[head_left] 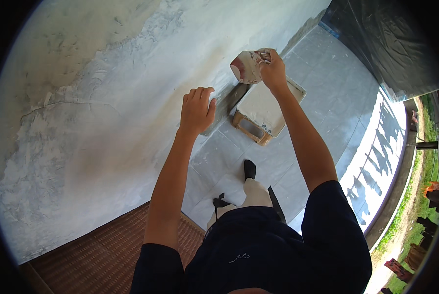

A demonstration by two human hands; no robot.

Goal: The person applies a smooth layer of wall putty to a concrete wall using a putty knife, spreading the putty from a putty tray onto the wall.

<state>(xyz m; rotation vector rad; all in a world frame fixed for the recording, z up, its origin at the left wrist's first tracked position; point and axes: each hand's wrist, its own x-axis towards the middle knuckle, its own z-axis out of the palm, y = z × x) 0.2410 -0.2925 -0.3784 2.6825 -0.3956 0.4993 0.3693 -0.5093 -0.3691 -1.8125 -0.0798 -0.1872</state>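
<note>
My right hand (273,71) is closed round a pale, plaster-smeared tool (247,67) with reddish patches; its exact kind does not show. The tool is above the far end of a shallow tray (261,105) of whitish plaster, close to the wall. Under the tray is a brown stool (265,139), set on the floor. To the left, my left hand (197,110) has its fingers stretched out and holds nothing. It is in front of the wall (111,112), which has rough, patchy plaster; whether it touches the wall I cannot tell.
Grey tiles (322,98) cover the floor along the wall. A brown woven panel (116,250) lies at the lower left. Dark plastic sheeting (381,49) hangs at the far right. Beyond a sunlit strip, a low curb (391,196) borders the grass, with hanging cloths (418,255) nearby.
</note>
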